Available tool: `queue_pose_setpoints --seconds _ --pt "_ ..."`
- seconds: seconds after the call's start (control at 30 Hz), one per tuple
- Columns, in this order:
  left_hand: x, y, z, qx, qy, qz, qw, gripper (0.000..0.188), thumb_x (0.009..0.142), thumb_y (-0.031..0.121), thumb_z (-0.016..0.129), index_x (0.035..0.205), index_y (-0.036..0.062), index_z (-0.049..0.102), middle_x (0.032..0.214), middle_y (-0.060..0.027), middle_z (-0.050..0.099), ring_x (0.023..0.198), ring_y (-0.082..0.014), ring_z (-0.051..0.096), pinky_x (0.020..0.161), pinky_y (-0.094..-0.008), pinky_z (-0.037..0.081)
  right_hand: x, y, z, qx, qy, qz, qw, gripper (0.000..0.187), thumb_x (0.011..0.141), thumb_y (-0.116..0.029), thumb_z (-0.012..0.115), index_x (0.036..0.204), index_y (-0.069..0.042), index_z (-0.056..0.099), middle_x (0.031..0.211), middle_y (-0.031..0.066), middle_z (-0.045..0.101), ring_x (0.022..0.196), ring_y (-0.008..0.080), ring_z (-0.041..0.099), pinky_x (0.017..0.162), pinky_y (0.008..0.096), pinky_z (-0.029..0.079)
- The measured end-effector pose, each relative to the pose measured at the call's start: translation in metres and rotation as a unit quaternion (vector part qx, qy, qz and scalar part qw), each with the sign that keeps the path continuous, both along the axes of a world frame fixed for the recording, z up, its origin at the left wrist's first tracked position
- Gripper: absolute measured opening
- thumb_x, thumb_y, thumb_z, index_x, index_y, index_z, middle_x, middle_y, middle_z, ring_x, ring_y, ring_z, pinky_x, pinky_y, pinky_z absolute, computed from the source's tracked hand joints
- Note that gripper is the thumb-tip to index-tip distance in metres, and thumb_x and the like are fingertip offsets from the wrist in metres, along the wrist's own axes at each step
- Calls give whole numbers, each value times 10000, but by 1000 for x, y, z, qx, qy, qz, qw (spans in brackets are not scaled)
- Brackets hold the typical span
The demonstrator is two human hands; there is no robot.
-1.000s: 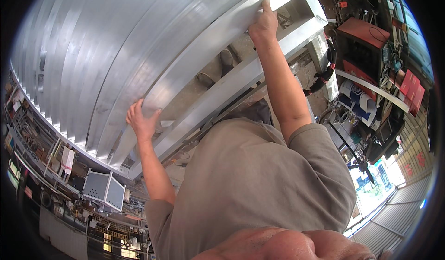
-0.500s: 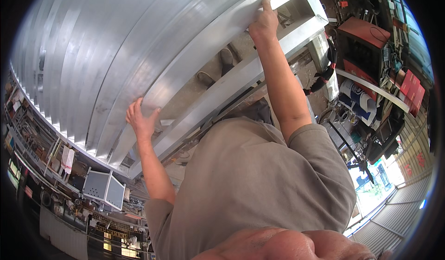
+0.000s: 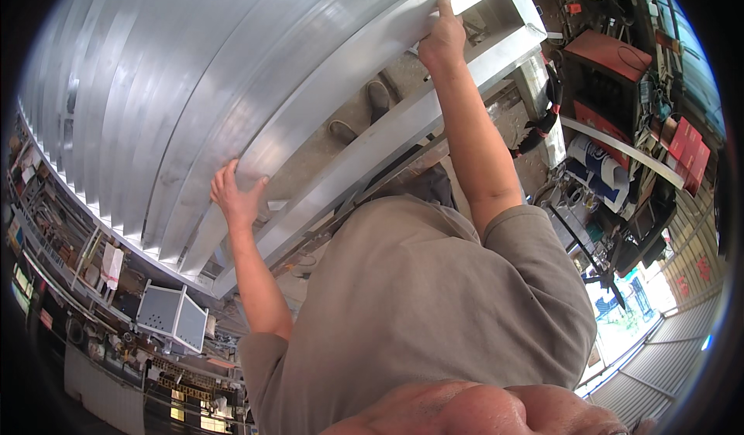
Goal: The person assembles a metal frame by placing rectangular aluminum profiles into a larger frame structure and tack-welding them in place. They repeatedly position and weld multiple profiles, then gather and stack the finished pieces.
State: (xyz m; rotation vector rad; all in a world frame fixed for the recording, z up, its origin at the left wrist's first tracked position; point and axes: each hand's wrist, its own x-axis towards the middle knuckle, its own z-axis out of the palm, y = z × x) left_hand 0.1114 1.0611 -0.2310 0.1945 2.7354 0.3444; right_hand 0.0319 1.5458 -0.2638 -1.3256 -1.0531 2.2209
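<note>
Right hand (image 3: 442, 41) is gripping a slat (image 3: 325, 94) at one o'clock. Left hand (image 3: 239, 198), half-open, is touching it at nine.

From 8 o'clock up to 1 o'clock a long opening (image 3: 306, 163) runs between the outer slat (image 3: 325, 98) and the front rail (image 3: 372, 144), wide enough mid-length for a hand. The left hand (image 3: 240, 198) takes up room at 9 o'clock, the right hand (image 3: 443, 43) at 1. Close-set slats (image 3: 194, 47) bar the way toward 10, though glare makes their seams hard to judge. An end bar (image 3: 521, 5) closes the opening past 1; the torso (image 3: 434, 295) blocks 5 o'clock.
</note>
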Motion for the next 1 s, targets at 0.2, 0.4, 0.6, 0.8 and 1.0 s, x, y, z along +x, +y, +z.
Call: queue_pose_setpoints --seconds 0.2,0.4,0.6,0.8,1.0 --pt "2 -6 -8 28 30 2 999 801 646 328 946 1356 167 612 1283 -60 588 1255 -322 518 1097 -538 341 54 5 47 183 -131 133 965 611 1020 -302 657 1483 38 449 1423 180 541 1283 267 553 1075 394 471" --pt "3 -11 -14 19 39 -14 999 769 660 326 945 1333 149 617 1234 -85 605 1199 -359 533 1027 -534 399 155 142 94 394 -74 38 915 265 1041 -140 626 1267 -8 670 1091 77 720 976 172 688 862 307 563" --pt "0 -5 -9 39 20 -18 999 782 682 300 934 1357 115 584 1258 -107 586 1211 -366 520 1053 -547 374 178 314 14 465 -417 280 729 397 954 -357 707 1210 -57 748 1099 102 767 997 155 695 915 302 526" --pt "-1 1 -3 20 1 -1 1000 779 677 255 927 1358 112 576 1278 -116 576 1250 -369 504 1087 -536 360 126 379 -101 331 -474 589 564 518 914 -470 650 1231 -68 730 1071 231 749 994 367 731 856 454 551" --pt "-1 0 -2 15 -11 9 1000 801 661 207 924 1373 105 571 1283 -110 574 1245 -360 509 1097 -516 367 112 400 -168 392 -496 639 437 545 913 -485 651 1224 -42 717 1052 233 743 968 366 730 840 465 557"
